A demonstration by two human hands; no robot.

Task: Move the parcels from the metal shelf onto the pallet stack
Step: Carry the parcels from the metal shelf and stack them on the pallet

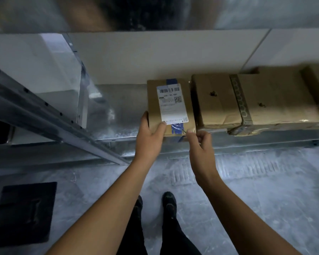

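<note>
Since the small cardboard parcel (153, 100) lies at the front edge of the metal shelf (118, 111), just beside a larger taped parcel (219, 102) on its right, it is best drawn straight toward the body rather than sideways, so that the neighbour is not dragged along. The left hand (149, 137) is clasped round the near left corner, with the thumb laid on top beside the white shipping label (172, 104) and the fingers down the left side. The right hand (201, 144) is curled at the near right corner, where thumb and forefinger appear to pinch the edge by the blue tape (176, 128). That pinch is judged too slight for carrying, so the right fingers should be slid under the base before the parcel is lifted clear and kept level. The pallet stack is not in view.
</note>
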